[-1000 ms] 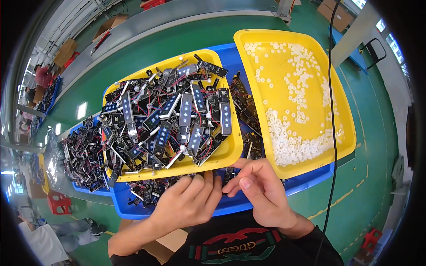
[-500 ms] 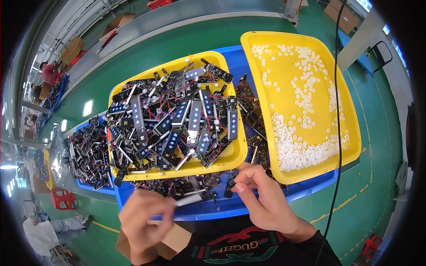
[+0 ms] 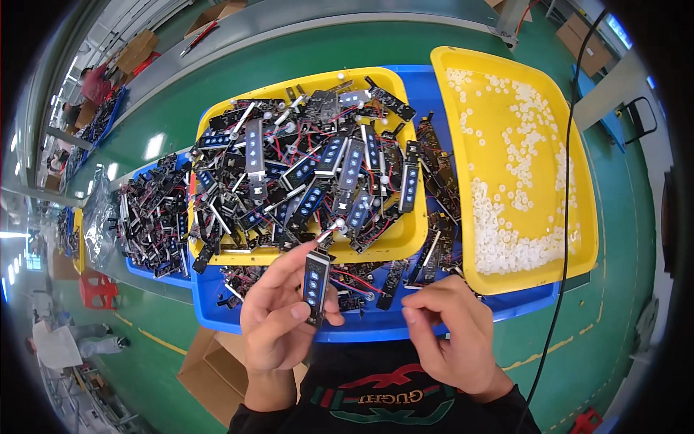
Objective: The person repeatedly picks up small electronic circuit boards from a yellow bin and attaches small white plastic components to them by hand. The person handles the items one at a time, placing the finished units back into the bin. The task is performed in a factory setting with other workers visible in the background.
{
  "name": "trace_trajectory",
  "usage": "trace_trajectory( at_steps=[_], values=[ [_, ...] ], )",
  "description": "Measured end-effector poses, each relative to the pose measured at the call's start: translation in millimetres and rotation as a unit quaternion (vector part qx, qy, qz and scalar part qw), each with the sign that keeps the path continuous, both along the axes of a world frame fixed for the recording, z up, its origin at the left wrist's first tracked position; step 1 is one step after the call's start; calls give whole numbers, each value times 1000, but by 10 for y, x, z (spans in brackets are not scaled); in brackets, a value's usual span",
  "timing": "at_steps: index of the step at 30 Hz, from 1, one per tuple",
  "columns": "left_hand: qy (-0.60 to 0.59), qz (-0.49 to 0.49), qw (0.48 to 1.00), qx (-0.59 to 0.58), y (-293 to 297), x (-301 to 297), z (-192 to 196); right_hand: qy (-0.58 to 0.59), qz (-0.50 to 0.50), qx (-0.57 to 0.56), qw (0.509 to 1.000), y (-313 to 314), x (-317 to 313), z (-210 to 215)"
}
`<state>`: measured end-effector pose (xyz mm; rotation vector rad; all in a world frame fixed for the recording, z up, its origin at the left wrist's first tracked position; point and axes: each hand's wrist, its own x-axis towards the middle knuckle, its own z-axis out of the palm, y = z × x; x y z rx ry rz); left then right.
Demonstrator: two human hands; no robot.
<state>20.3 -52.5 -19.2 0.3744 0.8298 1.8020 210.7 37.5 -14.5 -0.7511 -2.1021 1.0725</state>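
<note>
My left hand point(image 3: 278, 325) holds a slim black circuit board module point(image 3: 315, 286) upright between thumb and fingers, its row of bluish-white symbols facing me. Red wires point(image 3: 356, 276) run near its right side, ending close to a small pale disc. To the right, my right hand point(image 3: 455, 333) is closed in a pinch; a small whitish bit shows at the fingertips, too little to name. Beyond the hands, a yellow tray point(image 3: 390, 250) is heaped with similar modules and wires. A second yellow tray point(image 3: 499, 159) holds many small white plastic rings point(image 3: 499, 246).
Both trays rest on a blue bin point(image 3: 217, 309) containing more boards. Another pile of boards point(image 3: 152, 224) lies left of it. A black cable point(image 3: 560, 275) hangs down at the right. An open cardboard box point(image 3: 217, 369) stands below, near a red stool point(image 3: 98, 289). Another person point(image 3: 61, 347) is at far left.
My left hand, blurred before with a whitish strip near its fingers, has moved right and now holds a module upright. The right hand no longer has the dark board at its fingertips. The view has shifted.
</note>
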Motion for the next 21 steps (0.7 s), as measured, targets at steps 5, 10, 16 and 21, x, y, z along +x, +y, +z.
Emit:
trace_trajectory(
  at_steps=[5,10,16,21],
  values=[
    [-93,-41,995,18,93,128,19,154,2,-68,986,13,-106,-25],
    [-91,-45,994,34,129,197,-12,247,5,-108,963,25,-89,-59],
    [-38,-42,996,62,235,250,-78,230,13,-42,972,82,-127,-59],
    [32,-18,997,66,266,293,-90,249,31,-116,961,67,-125,-93]
  ],
)
